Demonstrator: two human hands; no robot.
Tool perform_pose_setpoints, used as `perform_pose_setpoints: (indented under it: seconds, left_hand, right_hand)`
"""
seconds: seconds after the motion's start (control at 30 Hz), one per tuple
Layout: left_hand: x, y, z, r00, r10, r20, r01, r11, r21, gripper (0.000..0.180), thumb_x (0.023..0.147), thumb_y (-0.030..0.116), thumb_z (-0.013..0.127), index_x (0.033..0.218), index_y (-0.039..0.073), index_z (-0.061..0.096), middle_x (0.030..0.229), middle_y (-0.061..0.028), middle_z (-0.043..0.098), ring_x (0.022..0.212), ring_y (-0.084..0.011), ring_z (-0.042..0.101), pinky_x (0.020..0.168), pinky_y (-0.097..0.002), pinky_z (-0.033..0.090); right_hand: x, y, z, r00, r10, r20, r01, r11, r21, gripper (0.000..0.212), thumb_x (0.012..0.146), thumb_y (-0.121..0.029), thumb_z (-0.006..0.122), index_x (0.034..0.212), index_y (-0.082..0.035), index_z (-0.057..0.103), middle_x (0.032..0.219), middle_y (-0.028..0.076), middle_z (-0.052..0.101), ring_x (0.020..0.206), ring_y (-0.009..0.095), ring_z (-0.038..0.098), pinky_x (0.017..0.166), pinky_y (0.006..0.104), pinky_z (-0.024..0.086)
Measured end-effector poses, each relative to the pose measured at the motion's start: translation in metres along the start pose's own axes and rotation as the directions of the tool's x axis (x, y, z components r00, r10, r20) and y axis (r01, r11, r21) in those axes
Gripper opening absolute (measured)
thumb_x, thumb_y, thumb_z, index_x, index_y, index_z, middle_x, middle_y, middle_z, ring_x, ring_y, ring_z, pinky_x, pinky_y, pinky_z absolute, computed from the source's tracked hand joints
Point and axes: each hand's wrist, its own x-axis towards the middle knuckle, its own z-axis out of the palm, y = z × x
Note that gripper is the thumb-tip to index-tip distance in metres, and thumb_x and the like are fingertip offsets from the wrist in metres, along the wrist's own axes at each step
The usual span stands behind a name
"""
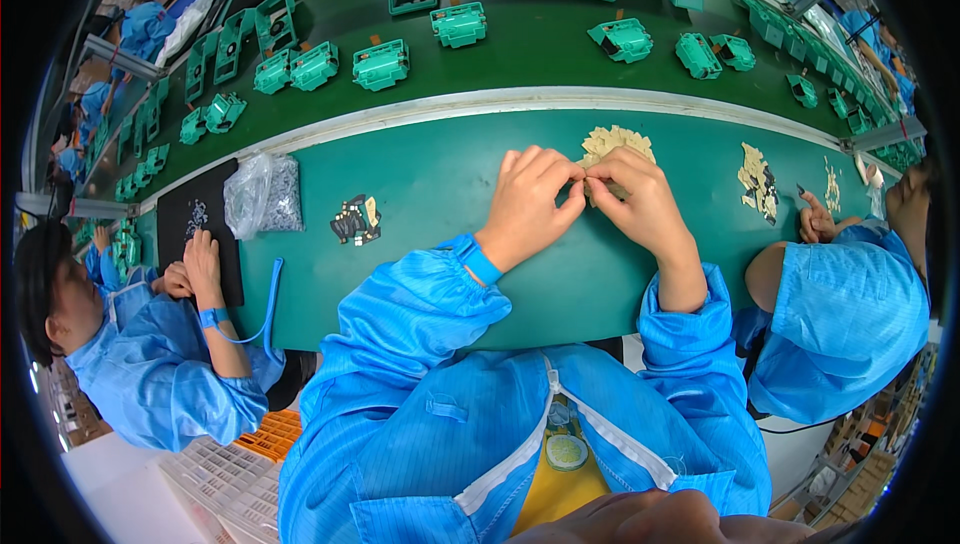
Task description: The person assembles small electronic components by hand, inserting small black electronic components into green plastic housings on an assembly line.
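Observation:
Over the green work surface, my left hand point(530, 202) and my right hand point(641, 196) meet at the fingertips. Both are closed in a pinch. Whatever lies between thumbs and forefingers is too small and covered to name. Just beyond my right hand is a heap of small flat cream-coloured pieces point(612, 141), partly hidden by that hand. To the left of my left hand lies a small cluster of black pieces with some cream ones point(352, 224). A blue band circles my left wrist.
Past a pale ledge point(460, 104), a dark green belt point(520, 54) carries several green plastic housings point(381, 65). Co-workers in blue sit close on both sides. On the left are a clear bag of small parts point(270, 194) and a black mat point(225, 269); another cream-and-black pile point(757, 182) lies right.

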Motion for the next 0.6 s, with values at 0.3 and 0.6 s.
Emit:
perform_pose_setpoints:
  seconds: [0.3, 0.6]
  left_hand:
    - [0.003, 0.002, 0.002, 1.000, -0.011, -0.007, 0.011, 1.000, -0.008, 0.011, 0.078, 0.008, 0.073, 0.087, 0.009, 0.068, 0.088, -0.0016, 0.066, 0.084, -0.0214, 0.061, 0.077, -0.0365, 0.040]
    - [0.007, 0.003, 0.002, 0.998, 0.058, -0.036, -0.053, 0.991, 0.126, 0.012, 0.080, 0.008, 0.075, 0.090, 0.012, 0.069, 0.089, 0.0004, 0.065, 0.085, -0.0191, 0.060, 0.077, -0.0369, 0.037]
  right_hand:
    - [-0.001, 0.011, -0.005, 0.987, 0.119, -0.112, -0.129, 0.988, -0.089, 0.006, 0.079, 0.000, 0.068, 0.083, 0.002, 0.064, 0.079, 0.012, 0.063, 0.074, 0.028, 0.062, 0.066, 0.0359, 0.052]
    - [-0.003, 0.021, -0.011, 0.890, 0.422, -0.171, -0.431, 0.902, -0.017, 0.010, 0.086, -0.007, 0.069, 0.085, 0.003, 0.067, 0.079, 0.011, 0.065, 0.068, 0.020, 0.063, 0.063, 0.0333, 0.051]
